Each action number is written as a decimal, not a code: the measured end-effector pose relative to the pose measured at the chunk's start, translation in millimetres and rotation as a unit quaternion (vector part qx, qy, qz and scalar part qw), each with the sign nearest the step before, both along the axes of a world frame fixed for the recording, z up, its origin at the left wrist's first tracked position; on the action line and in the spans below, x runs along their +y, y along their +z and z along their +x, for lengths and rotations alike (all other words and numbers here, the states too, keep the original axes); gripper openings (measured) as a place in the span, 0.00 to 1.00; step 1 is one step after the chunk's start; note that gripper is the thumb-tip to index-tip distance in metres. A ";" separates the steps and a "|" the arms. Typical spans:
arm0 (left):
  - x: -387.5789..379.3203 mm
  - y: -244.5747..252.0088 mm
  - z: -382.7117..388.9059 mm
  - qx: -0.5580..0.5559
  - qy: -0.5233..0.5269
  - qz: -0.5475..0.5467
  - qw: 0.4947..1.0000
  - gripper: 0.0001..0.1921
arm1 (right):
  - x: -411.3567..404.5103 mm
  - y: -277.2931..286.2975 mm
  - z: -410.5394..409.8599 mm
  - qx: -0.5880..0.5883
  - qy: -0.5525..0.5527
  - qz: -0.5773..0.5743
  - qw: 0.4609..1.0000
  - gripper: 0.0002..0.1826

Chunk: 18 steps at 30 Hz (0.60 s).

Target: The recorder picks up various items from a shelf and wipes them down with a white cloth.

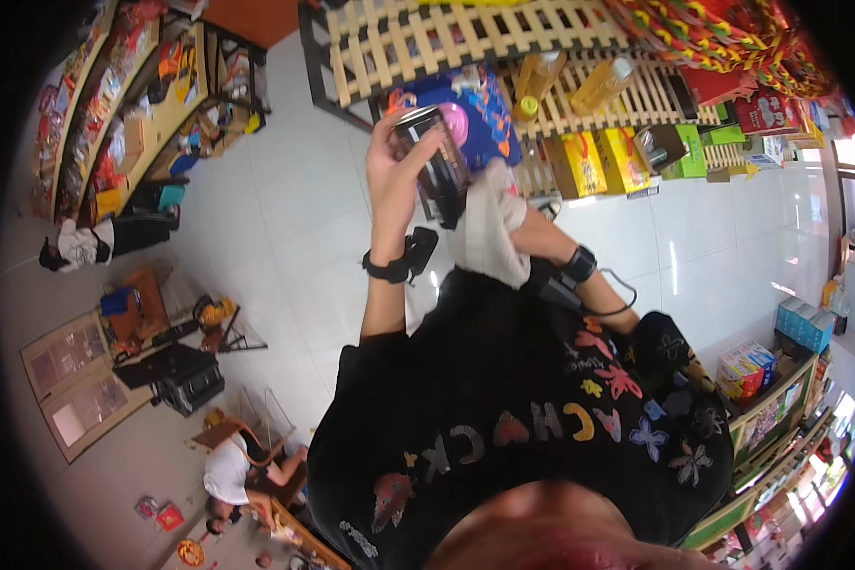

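My left hand (390,174) grips a dark cylindrical can (447,171) with a shiny rim and small writing, tilted in front of my chest. The thumb lies across its side. In my right hand (539,231) is a bunched white cloth (486,231), close to the can's lower end; whether they touch I cannot tell. Past the can, a blue package (481,107) with a pink round shape and orange lettering sits at the slatted wooden shelf (427,53). Part of that package is hidden by the can and my left hand.
Bottles of amber liquid (598,84) stand on a slatted tier, with yellow boxes (581,165) below. At left are stocked shelves (132,135), a standing person (89,241) and a seated person (228,467). Boxes top a counter (769,410) at right. Pale floor tiles (278,214) lie between.
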<state>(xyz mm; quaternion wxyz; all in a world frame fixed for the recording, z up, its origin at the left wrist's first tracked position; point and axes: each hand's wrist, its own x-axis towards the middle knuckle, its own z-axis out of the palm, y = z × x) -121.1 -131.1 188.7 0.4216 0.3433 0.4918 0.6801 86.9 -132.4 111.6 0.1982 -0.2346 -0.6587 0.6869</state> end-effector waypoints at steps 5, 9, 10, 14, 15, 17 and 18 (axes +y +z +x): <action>41.3 24.1 -26.3 0.093 0.060 0.091 0.990 0.26 | 25.3 25.1 20.5 -0.031 -0.004 -0.088 0.996 0.24; 74.3 54.4 -38.8 0.208 0.071 0.100 0.970 0.27 | 34.8 13.3 54.3 -0.071 -0.134 -0.084 0.985 0.22; 84.6 60.3 -40.4 0.238 0.071 0.087 0.965 0.26 | 38.7 7.6 62.2 -0.073 -0.204 -0.088 0.972 0.19; 128.7 58.9 -63.5 0.399 0.114 0.069 0.907 0.25 | 57.1 -5.3 85.1 -0.018 -0.253 -0.113 0.961 0.20; 138.3 58.2 -65.5 0.431 0.121 0.065 0.892 0.25 | 60.2 -7.1 89.8 -0.008 -0.264 -0.116 0.958 0.21; 152.1 52.4 -63.6 0.479 0.141 0.067 0.864 0.26 | 64.4 -5.7 94.5 0.017 -0.289 -0.110 0.951 0.23; 157.7 48.6 -61.8 0.524 0.163 0.069 0.833 0.26 | 66.6 -5.5 96.2 0.039 -0.312 -0.103 0.944 0.24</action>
